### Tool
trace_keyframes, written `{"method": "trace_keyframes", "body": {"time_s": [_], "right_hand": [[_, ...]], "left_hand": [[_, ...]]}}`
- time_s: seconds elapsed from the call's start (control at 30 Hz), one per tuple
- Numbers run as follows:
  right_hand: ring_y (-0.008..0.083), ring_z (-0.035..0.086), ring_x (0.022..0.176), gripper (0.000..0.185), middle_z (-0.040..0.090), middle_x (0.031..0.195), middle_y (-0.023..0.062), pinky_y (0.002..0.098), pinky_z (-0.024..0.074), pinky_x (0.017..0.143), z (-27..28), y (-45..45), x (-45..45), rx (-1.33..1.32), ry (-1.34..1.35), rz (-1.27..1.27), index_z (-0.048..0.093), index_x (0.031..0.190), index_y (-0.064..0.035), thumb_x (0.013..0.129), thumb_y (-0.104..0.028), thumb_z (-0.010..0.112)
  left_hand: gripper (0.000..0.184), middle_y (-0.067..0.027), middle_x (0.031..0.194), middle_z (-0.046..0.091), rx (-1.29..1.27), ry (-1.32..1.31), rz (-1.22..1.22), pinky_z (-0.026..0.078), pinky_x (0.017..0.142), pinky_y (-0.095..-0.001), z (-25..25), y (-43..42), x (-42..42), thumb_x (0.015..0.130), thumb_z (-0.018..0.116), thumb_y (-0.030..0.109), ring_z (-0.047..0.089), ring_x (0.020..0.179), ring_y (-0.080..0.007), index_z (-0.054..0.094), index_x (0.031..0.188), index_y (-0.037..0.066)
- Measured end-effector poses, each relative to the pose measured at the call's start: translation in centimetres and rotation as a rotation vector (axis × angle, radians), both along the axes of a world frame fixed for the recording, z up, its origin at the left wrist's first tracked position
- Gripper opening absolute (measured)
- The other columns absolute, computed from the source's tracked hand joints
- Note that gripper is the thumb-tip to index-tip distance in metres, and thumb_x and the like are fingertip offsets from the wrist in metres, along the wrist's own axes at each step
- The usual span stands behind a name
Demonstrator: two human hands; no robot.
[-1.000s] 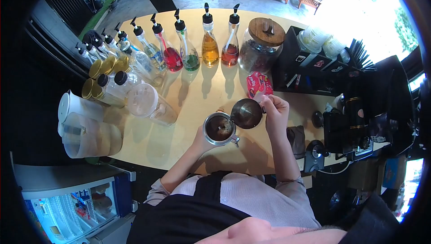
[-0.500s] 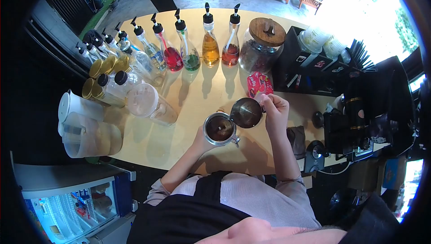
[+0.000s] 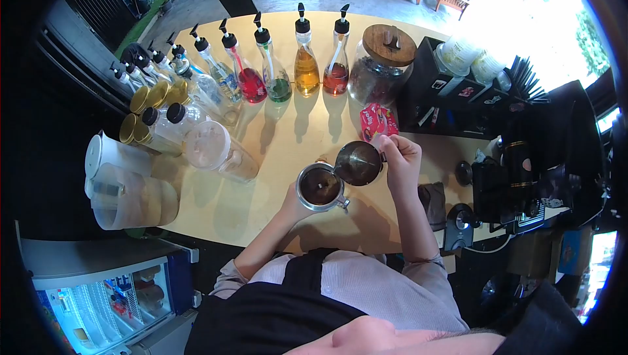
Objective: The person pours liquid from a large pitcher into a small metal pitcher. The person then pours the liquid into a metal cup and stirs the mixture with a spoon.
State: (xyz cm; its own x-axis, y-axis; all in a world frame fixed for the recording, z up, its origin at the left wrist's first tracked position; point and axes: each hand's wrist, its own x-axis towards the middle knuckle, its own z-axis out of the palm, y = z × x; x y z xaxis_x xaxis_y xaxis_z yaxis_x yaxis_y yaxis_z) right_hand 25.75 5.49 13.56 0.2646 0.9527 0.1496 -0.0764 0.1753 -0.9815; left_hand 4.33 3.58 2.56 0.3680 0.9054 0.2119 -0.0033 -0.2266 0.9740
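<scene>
My left hand [image 3: 298,205] is wrapped around the left side of a steel pitcher [image 3: 342,203], its fingers partly hidden beneath. Dark brown liquid, which looks like coffee, with a lighter foamy patch fills the pitcher. In my right hand [image 3: 400,157], closed at the handle side, is a second round metal cup [image 3: 359,163]. This cup is tilted to the left, its lip at the pitcher's upper right rim. A brownish film and a bright glint show inside it. Whether liquid is running between the two is too small to tell. Just beyond my right hand lies a pink-red packet [image 3: 378,121].
Pump bottles of coloured syrup [image 3: 306,70] line the counter's far side beside a wooden-lidded glass jar [image 3: 383,70]. Left stand clear jars [image 3: 208,146] and plastic jugs [image 3: 104,159]. A black rack [image 3: 425,87] with cups and dark machines [image 3: 504,178] occupy the right.
The metal cup in my right hand has tipped very slightly, and the glint inside it looks larger. My left hand and the pitcher stay in place.
</scene>
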Motion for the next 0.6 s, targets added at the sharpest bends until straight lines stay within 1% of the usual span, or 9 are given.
{"method": "trace_keyframes", "body": {"time_s": [0.1,0.37,0.6], "right_hand": [[-0.001,0.031,0.053,0.038,0.038,0.056,-0.0099,0.0213,0.0219,0.047,0.2,0.0,0.0,0.019,-0.011,0.014,0.042,0.056,-0.0069,0.091,-0.009,0.057],[-0.0009,0.031,0.053,0.038,0.037,0.056,-0.0101,0.0217,0.0221,0.047,0.6,-0.1,0.0,0.024,-0.049,0.017,0.041,0.057,-0.007,0.092,-0.009,0.057],[-0.0009,0.031,0.052,0.038,0.037,0.056,-0.0099,0.0218,0.0218,0.046,0.5,-0.2,-0.1,0.022,-0.04,0.005,0.042,0.056,-0.0066,0.091,-0.009,0.057]], "left_hand": [[0.069,-0.0073,0.112,0.065,0.014,0.007,0.0,0.049,0.092,-0.0314,0.1,0.0,0.0,0.066,0.087,0.019,0.063,0.102,-0.0156,0.053,0.124,0.002],[0.068,-0.007,0.111,0.066,-0.012,-0.012,-0.009,0.049,0.092,-0.0314,-0.6,0.1,0.0,0.066,0.086,0.018,0.063,0.101,-0.0152,0.054,0.124,0.003],[0.067,-0.0068,0.112,0.065,-0.017,0.037,-0.012,0.049,0.092,-0.0314,-0.9,0.2,-0.1,0.065,0.086,0.018,0.063,0.102,-0.0151,0.055,0.123,0.004]]}}
